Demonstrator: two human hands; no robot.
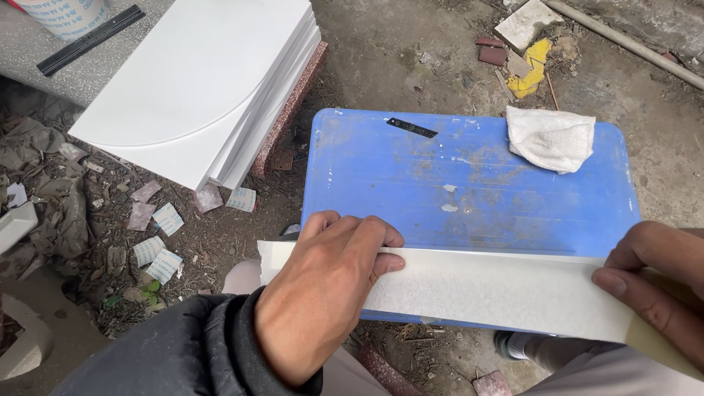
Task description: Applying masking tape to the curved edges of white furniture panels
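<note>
White and slightly fuzzy, the long strip [506, 293] lies flat along the near edge of the blue plastic lid [469, 191], and both hands are on it. Left hand [323, 293] sits palm down on the strip's left end, fingers together and curled over its far edge, pressing it to the blue lid; a dark sleeve [183, 352] runs back from the wrist. Right hand [653, 282] grips the strip's right end, thumb on top and fingers wrapped behind it, pinching the strip where it runs past the lid's right corner. Moving up the lid, the surface is scuffed and flecked with small pale scraps. At the lid's far right corner rests a crumpled white cloth [550, 138], and near its far edge, left of the cloth, lies a small black blade-like piece [411, 127]. Left of the lid, a stack of white panels [205, 88] rests on a reddish stone slab [290, 110]. Beyond the lid, dirt ground carries rubble, with a yellow fragment [534, 70] among it.
</note>
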